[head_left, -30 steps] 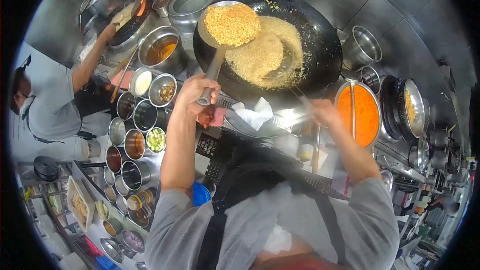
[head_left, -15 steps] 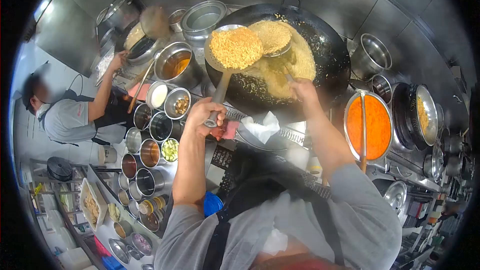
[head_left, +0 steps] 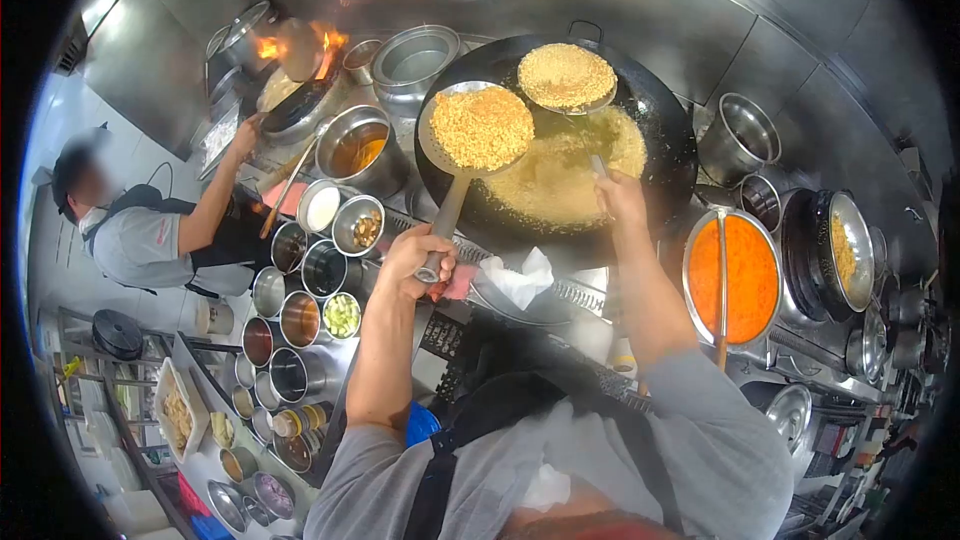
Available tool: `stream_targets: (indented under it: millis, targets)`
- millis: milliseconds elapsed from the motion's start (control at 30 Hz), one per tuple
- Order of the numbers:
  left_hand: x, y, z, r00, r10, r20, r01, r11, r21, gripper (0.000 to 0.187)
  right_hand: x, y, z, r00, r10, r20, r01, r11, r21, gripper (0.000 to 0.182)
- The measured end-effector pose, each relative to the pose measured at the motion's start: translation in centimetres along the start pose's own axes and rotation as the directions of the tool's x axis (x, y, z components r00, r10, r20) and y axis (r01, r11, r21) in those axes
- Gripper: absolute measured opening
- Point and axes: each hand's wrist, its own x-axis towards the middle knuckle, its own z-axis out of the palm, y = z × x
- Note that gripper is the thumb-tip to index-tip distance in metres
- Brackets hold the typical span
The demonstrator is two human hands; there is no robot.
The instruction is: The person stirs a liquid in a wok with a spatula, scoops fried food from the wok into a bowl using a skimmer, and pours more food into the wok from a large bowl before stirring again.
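My left hand (head_left: 418,260) is closed around the thick handle of a wide skimmer (head_left: 456,198), which is heaped with golden fried bits (head_left: 484,130) over the left side of a large black wok (head_left: 672,165). My right hand (head_left: 622,197) grips the handle of a second skimmer (head_left: 582,112), its bowl piled with paler golden bits (head_left: 566,75) near the wok's far rim. Below both heaps, foamy yellow oil (head_left: 570,185) with small bits fills the middle of the wok. Loose crumbs stick to the wok's dark wall.
At left a co-worker (head_left: 140,230) holds a pan where flames (head_left: 325,48) rise. Between us stand a pot of brown liquid (head_left: 357,148) and several metal containers (head_left: 300,315). A pot of orange sauce (head_left: 750,275) stands right of the wok. A crumpled white cloth (head_left: 518,280) lies on the front ledge.
The right skimmer has moved away toward the wok's far rim, apart from the left one, which stays nearly in place. Flames have appeared at the co-worker's pan.
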Motion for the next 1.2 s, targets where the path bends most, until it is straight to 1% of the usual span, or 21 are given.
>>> stream_targets:
  millis: [67, 133, 200, 233, 267, 300, 367, 400, 433, 467, 500, 633, 733, 800, 867, 900, 1000, 1067, 1133, 1167, 1200]
  targets:
    - [-0.1, -0.2, 0.1, 1.000, -0.010, -0.004, 0.010, 1.000, 0.026, 0.006, -4.0, -1.4, -1.4, 1.000, 0.011, 0.007, -0.011, 0.999, 0.052, 0.013]
    - [0.1, -0.4, 0.0, 0.999, 0.021, -0.036, -0.022, 1.000, -0.006, 0.006, -4.0, -2.4, -1.5, 1.000, 0.007, 0.025, -0.010, 0.995, 0.102, 0.013]
    - [1.6, -1.1, 0.1, 0.998, -0.003, -0.064, 0.006, 0.999, 0.037, 0.005, -2.9, -2.2, -1.9, 0.999, -0.024, -0.044, 0.012, 0.970, -0.242, 0.013]
    - [2.6, -0.7, 0.7, 1.000, -0.030, 0.006, 0.029, 0.998, 0.062, 0.005, -2.3, -3.2, -1.5, 0.996, -0.080, -0.041, 0.067, 0.966, -0.251, 0.014]
    - [3.1, -0.5, 0.9, 0.996, -0.046, 0.078, 0.038, 0.995, 0.091, 0.006, -1.8, -3.3, -1.5, 0.984, -0.178, 0.013, 0.179, 0.977, -0.113, 0.015]
    - [2.6, -0.7, 1.3, 0.996, 0.051, 0.070, -0.059, 0.992, 0.113, 0.006, -4.5, -2.5, -3.2, 0.995, -0.102, 0.011, 0.103, 0.994, -0.041, 0.014]
    - [3.0, -0.5, 1.3, 0.994, 0.053, 0.093, -0.062, 0.993, 0.096, 0.006, -7.5, -2.2, -4.7, 0.999, -0.002, 0.035, 0.000, 0.999, 0.047, 0.012]
    - [1.9, -1.3, 1.1, 0.996, 0.003, 0.086, -0.012, 0.995, 0.102, 0.008, -5.0, 0.3, -4.9, 0.921, -0.381, 0.082, 0.389, 0.902, -0.186, 0.012]
    - [1.1, -0.2, 2.8, 0.996, -0.036, 0.086, 0.022, 0.988, 0.152, 0.006, -6.2, -1.8, -4.0, 0.973, -0.227, 0.040, 0.230, 0.968, -0.104, 0.012]
    - [3.7, -1.5, 1.3, 0.990, -0.066, 0.128, 0.068, 0.998, -0.011, 0.009, -6.8, -4.9, -2.6, 0.995, -0.102, 0.020, 0.102, 0.995, -0.011, 0.012]
    - [3.9, -1.5, 1.1, 0.988, -0.068, 0.136, 0.073, 0.997, -0.036, 0.009, -7.3, -4.9, -3.6, 0.997, -0.069, 0.025, 0.071, 0.992, -0.105, 0.012]
    - [3.8, -1.9, 2.5, 0.987, -0.074, 0.139, 0.084, 0.994, -0.071, 0.013, -9.8, -4.2, -6.1, 0.997, -0.068, 0.043, 0.076, 0.968, -0.240, 0.022]
    - [5.0, -2.0, 3.6, 0.981, -0.123, 0.153, 0.131, 0.991, -0.041, 0.012, -10.7, -5.2, -6.7, 0.969, -0.223, 0.110, 0.241, 0.733, -0.636, 0.037]
    - [5.6, -2.1, 4.2, 0.973, -0.142, 0.180, 0.158, 0.984, -0.080, 0.011, -12.0, -5.5, -6.8, 0.965, -0.245, 0.095, 0.241, 0.681, -0.692, 0.038]
    - [5.2, -2.3, 5.3, 0.981, -0.141, 0.133, 0.149, 0.987, -0.056, 0.011, -12.9, -4.8, -7.5, 0.871, -0.454, 0.186, 0.394, 0.422, -0.816, 0.036]
    - [5.0, -2.6, 5.9, 0.984, -0.119, 0.133, 0.128, 0.990, -0.059, 0.009, -13.5, -4.9, -7.8, 0.894, -0.406, 0.188, 0.353, 0.382, -0.854, 0.041]
    - [4.4, -3.4, 7.2, 0.983, -0.119, 0.139, 0.136, 0.983, -0.120, 0.006, -14.8, -5.8, -8.4, 0.925, -0.343, 0.164, 0.294, 0.371, -0.881, 0.038]
    - [3.7, -3.8, 8.1, 0.983, -0.136, 0.120, 0.153, 0.976, -0.152, 0.005, -15.4, -6.2, -9.5, 0.932, -0.329, 0.153, 0.261, 0.315, -0.912, 0.036]
    - [2.9, -4.7, 8.8, 0.982, -0.160, 0.101, 0.176, 0.967, -0.185, 0.005, -15.5, -5.6, -11.7, 0.915, -0.344, 0.211, 0.328, 0.331, -0.885, 0.035]
    - [2.6, -5.2, 9.1, 0.985, -0.144, 0.100, 0.159, 0.974, -0.162, 0.005, -14.7, -4.8, -13.1, 0.869, -0.431, 0.243, 0.398, 0.318, -0.860, 0.036]
    - [2.3, -5.6, 9.3, 0.987, -0.126, 0.101, 0.140, 0.981, -0.137, 0.006, -14.7, -5.1, -13.8, 0.867, -0.436, 0.240, 0.398, 0.319, -0.860, 0.036]
